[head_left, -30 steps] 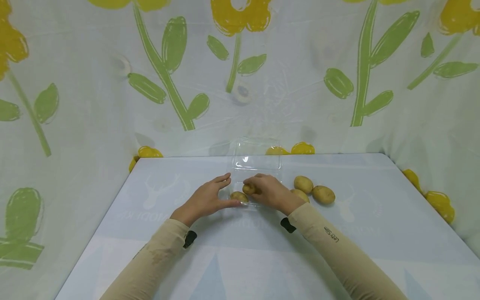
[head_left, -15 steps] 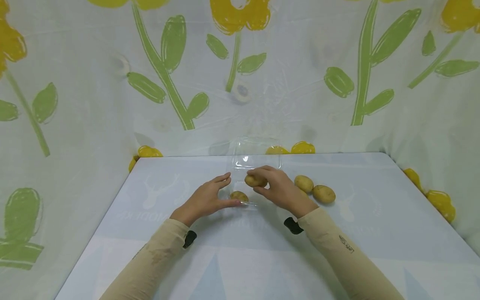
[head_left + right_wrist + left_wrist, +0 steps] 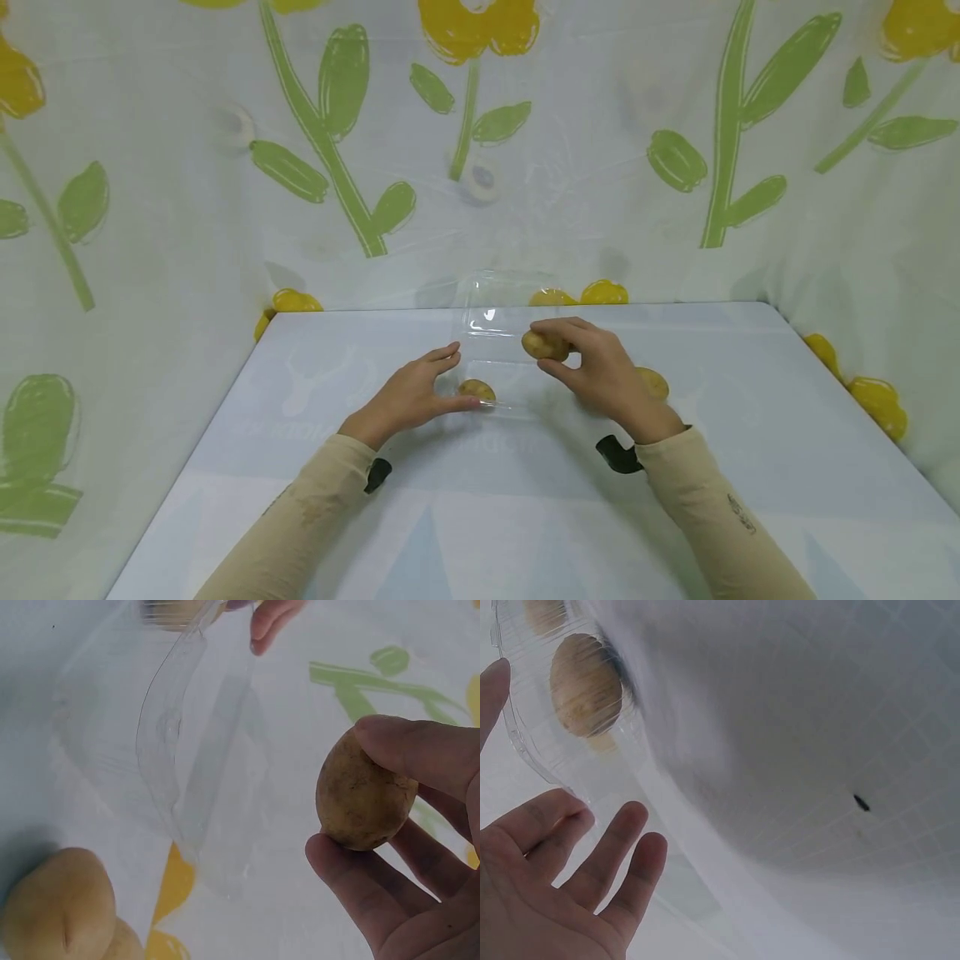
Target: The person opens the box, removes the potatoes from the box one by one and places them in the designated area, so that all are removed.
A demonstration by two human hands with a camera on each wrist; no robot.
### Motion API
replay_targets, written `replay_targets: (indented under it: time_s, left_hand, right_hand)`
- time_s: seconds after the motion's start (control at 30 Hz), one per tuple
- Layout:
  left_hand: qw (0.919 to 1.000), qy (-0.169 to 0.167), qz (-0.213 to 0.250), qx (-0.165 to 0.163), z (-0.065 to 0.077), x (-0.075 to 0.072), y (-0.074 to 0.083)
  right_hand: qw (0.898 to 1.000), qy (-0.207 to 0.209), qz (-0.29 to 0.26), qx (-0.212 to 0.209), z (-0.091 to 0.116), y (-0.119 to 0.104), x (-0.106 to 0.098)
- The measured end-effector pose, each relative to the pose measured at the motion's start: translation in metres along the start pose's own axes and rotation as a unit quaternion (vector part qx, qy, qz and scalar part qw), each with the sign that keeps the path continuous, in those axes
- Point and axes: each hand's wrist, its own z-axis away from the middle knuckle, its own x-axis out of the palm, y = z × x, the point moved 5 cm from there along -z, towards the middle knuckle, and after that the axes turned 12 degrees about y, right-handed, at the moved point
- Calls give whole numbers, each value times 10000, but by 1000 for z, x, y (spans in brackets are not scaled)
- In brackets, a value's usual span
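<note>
In the head view my right hand [image 3: 600,367] pinches a potato [image 3: 545,344] between thumb and fingertips, raised over the right side of a clear plastic clamshell box [image 3: 498,371]. The right wrist view shows this held potato [image 3: 364,791] close up, brown and slightly dirty. Inside the box, another potato [image 3: 477,391] lies at the front left. My left hand [image 3: 408,396] rests against the box's left end, thumb at the front edge, fingers spread. Through the clear wall, the left wrist view shows a potato [image 3: 585,686] beside the left hand [image 3: 562,870].
The box's lid [image 3: 512,302] stands raised at the back. Right of the box a loose potato [image 3: 652,384] lies on the white table [image 3: 480,533], partly behind my right hand. Two potatoes [image 3: 60,907] show in the right wrist view. A flowered curtain [image 3: 570,167] hangs behind.
My right hand has lifted a potato out of the box and carried it up and to the right. It now covers some of the loose potatoes. My left hand has stayed in place.
</note>
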Motion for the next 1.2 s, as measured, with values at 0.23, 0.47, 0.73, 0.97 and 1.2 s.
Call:
replay_targets:
  time_s: [0.23,0.47,0.73,0.97,1.2]
  left_hand:
    - [10000,-24,-16,31,1,0,0]
    - [10000,-15,-38,11,1,-1,1]
    - [10000,-21,55,-21,1,1,-1]
    - [10000,-11,47,-22,0,2,0]
    - [10000,-42,34,-63,1,0,1]
  right_hand:
    - [9987,440,183,-190,12,2,-19]
    - [9967,681,269,-348,23,11,-43]
    - [9956,790,442,-233,33,25,-68]
    - [9927,834,856,-166,47,37,-87]
    - [9892,817,1213,-29,64,53,-100]
